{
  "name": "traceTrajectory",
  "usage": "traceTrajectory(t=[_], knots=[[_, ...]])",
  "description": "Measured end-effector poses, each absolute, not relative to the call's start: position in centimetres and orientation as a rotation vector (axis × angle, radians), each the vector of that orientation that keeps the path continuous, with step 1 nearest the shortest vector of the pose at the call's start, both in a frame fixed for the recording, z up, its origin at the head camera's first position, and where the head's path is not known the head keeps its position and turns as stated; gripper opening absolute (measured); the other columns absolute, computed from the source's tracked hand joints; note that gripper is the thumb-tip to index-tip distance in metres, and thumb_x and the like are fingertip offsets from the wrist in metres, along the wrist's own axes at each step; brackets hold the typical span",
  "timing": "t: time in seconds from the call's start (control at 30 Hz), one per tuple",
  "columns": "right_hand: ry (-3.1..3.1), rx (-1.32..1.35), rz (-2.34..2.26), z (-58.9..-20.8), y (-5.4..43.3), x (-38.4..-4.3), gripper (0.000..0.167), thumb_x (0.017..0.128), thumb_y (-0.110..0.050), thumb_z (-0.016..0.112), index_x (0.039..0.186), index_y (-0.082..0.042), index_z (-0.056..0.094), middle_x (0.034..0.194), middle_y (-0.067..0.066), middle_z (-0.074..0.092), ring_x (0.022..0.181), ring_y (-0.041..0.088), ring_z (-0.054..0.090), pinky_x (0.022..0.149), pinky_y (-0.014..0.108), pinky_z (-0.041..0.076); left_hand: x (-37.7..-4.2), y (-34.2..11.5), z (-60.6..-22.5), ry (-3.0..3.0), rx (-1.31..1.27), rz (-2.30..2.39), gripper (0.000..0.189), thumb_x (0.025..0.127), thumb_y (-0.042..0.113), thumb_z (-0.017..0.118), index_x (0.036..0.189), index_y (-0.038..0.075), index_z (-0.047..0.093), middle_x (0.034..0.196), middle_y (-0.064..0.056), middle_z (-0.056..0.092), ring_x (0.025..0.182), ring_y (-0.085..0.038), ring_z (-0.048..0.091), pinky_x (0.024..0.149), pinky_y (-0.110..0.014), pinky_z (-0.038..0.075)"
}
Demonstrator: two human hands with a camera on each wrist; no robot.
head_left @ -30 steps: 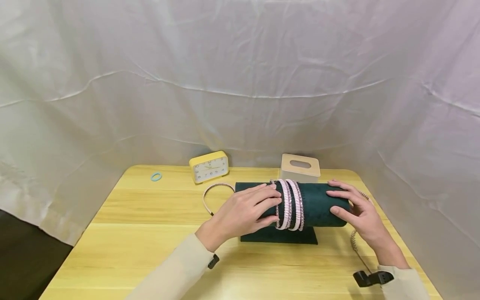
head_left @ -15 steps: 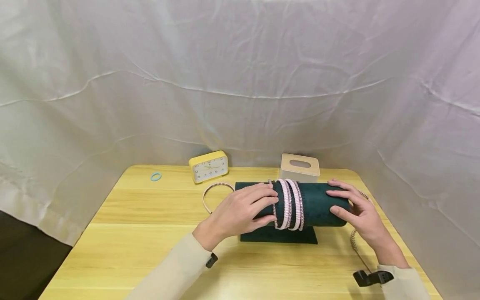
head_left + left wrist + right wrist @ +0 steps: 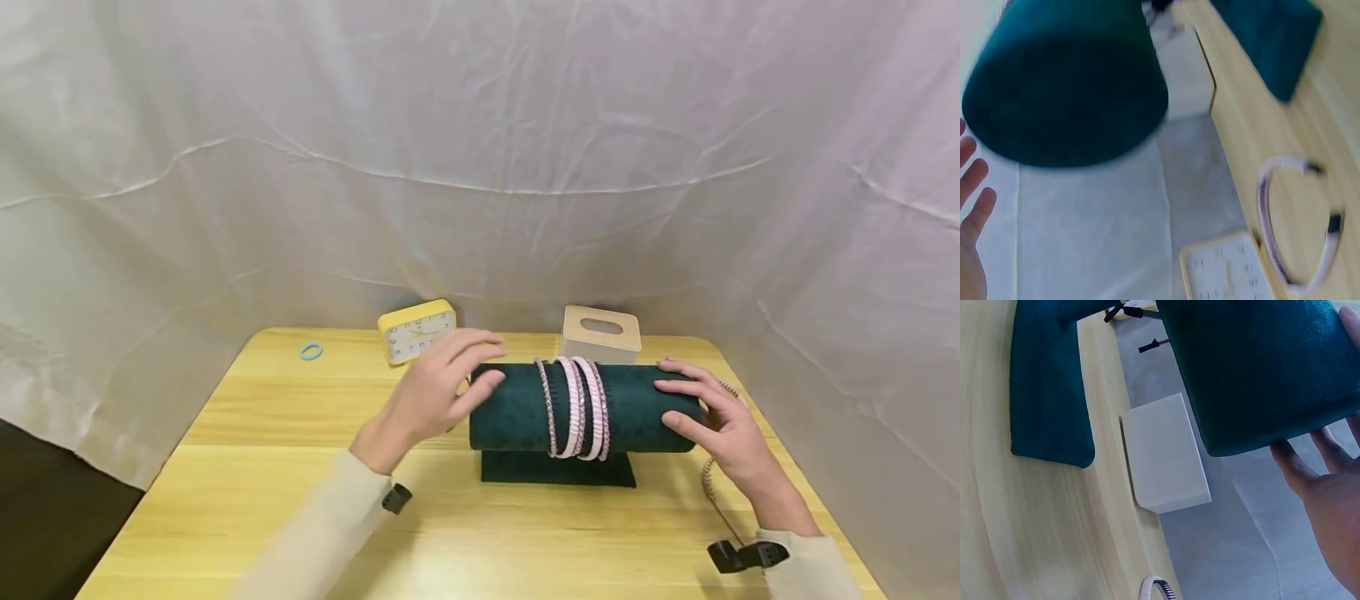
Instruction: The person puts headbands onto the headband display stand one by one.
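A dark green velvet headband stand (image 3: 510,417) has a horizontal roll over a flat base. Several pale pink and braided headbands (image 3: 576,408) circle the middle of its roll, the leftmost a thin braided one slightly apart. My left hand (image 3: 431,387) is raised beside the roll's left end, fingers spread and holding nothing; the left wrist view shows its fingertips (image 3: 982,209) apart from that end. My right hand (image 3: 716,421) grips the roll's right end, thumb on the front and fingers over the top. In the right wrist view, fingers (image 3: 1294,465) meet the roll's edge.
One loose pale headband (image 3: 1264,206) with dark tips lies left of the stand, hidden behind my left hand in the head view. Another loose headband (image 3: 707,483) is at the right. Behind stand a yellow clock (image 3: 401,342) and a tissue box (image 3: 600,342); a blue ring (image 3: 311,351) lies back left.
My left hand has come off the leftmost headband and moved left and up to the roll's left end. That braided headband sits slightly further left. My right hand has stayed put.
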State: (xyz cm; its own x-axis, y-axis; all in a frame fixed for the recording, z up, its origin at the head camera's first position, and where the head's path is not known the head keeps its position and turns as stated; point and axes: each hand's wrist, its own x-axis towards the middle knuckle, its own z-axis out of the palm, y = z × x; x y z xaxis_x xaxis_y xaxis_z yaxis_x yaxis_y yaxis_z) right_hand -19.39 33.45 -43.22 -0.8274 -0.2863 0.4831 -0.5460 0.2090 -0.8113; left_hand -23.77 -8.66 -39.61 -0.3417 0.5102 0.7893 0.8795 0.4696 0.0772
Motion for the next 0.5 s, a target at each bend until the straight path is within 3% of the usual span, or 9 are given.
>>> traceTrajectory(t=[0.23,0.5], knots=[[-2.244,0.808,1.669,-43.2,33.5,-19.4,0.044,0.093,0.025,0.066,0.136,0.013,0.065,0.163,0.018,0.047,0.155,0.018,0.041,0.111,0.015,0.052,-25.8,-12.3,-40.1,-2.078,-1.077,-0.610,0.029,0.103,0.018,0.078,0.130,0.009,0.076,0.138,-0.009,0.072,0.133,-0.027,0.067,0.119,-0.041,0.052],[-2.237,0.823,1.668,-43.2,33.6,-19.3,0.045,0.093,0.025,0.066,0.136,0.013,0.065,0.163,0.018,0.047,0.155,0.018,0.040,0.111,0.015,0.051,-27.7,-15.5,-42.7,-2.224,-0.932,-0.693,0.026,0.105,0.017,0.076,0.129,0.010,0.075,0.140,-0.009,0.071,0.135,-0.028,0.065,0.114,-0.043,0.056]])
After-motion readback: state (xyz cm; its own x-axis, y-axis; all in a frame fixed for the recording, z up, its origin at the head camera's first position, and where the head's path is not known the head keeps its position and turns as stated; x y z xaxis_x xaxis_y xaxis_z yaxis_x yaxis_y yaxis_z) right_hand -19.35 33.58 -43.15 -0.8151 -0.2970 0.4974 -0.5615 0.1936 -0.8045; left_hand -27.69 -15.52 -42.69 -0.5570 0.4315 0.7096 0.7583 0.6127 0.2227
